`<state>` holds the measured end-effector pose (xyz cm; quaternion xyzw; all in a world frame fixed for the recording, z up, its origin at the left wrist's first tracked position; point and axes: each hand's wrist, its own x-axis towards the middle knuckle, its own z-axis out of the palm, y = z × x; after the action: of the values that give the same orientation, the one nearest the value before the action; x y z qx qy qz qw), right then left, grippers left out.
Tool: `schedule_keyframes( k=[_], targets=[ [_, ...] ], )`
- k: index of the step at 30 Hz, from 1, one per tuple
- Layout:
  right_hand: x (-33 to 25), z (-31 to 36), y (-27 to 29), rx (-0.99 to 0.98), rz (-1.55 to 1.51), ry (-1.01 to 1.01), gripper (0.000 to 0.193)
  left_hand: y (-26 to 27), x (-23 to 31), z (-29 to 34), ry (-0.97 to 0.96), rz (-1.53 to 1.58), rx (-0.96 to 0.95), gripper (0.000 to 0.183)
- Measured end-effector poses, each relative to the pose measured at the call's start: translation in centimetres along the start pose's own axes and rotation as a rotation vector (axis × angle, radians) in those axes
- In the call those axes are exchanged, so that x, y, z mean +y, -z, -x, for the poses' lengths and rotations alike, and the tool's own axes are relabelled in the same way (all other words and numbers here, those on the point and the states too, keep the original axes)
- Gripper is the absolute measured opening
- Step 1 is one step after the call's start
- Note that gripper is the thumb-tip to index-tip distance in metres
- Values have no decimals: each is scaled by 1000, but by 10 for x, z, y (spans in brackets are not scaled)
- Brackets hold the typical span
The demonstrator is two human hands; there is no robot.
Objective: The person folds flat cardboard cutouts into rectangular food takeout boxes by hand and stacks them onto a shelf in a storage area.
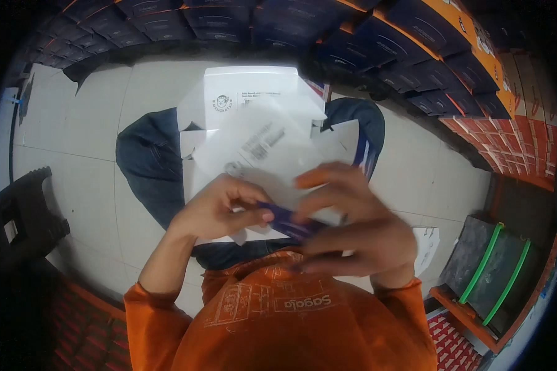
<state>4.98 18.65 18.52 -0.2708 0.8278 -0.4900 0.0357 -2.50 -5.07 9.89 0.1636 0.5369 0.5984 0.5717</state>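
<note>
Across my lap lies a flat white cardboard box blank (247, 123) with black print and notched edges. At its near edge a narrow dark blue cardboard flap (288, 222) is raised; I cannot tell whether it is joined to the blank. My left hand (226, 207) pinches the left end of this flap between thumb and fingers. My right hand (359, 226) is beside the flap's right end, its fingers spread and blurred by motion. Those fingers hide part of the flap, and whether they touch it is unclear.
Stacked dark blue boxes (284, 25) line the far side, with red-and-white stacks (501, 142) at right. A black stool (28, 216) stands at left. A dark container with green straps (483, 272) and a white printed card (426, 250) lie at right on the tiled floor (86, 154).
</note>
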Motion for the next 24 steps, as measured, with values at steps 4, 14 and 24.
schedule_keyframes(
  k=[4, 14, 24],
  targets=[
    [-5, -3, -2, 327, 359, -289, 19, -2, -4, 1, -333, -253, 45, 12],
    [0, -10, -23, 459, 463, 92, 35, -27, 37, 22, -489, 114, 602, 22],
    [16, -12, -37, 231, 630, 91, 38, -45, 30, 19, -554, 275, 773, 30]
  ],
)
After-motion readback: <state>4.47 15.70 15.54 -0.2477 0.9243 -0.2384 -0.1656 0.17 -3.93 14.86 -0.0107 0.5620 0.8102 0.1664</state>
